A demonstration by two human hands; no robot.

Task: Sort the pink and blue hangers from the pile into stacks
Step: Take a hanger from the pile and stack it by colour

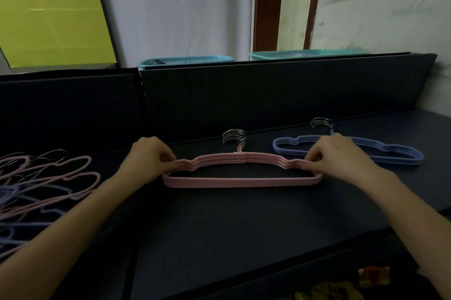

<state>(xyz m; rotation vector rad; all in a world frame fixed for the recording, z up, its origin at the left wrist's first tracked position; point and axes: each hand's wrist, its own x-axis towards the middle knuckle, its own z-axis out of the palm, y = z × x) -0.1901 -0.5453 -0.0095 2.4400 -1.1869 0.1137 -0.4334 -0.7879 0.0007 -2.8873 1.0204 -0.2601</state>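
A stack of several pink hangers [240, 181] lies flat in the middle of the dark table [244, 221], metal hooks pointing away from me. My left hand [148, 156] pinches the stack's left shoulder. My right hand [338, 153] pinches its right shoulder. Behind and to the right lies a stack of blue hangers [390, 152], partly hidden by my right hand. A loose pile of mixed pink and blue hangers [39, 185] sprawls at the left edge of the view.
A dark upright panel [268, 94] walls off the back of the table. Two teal baskets [188, 60] [307, 54] stand behind it. The table's front edge runs along the bottom right, with colourful items [341, 285] below it.
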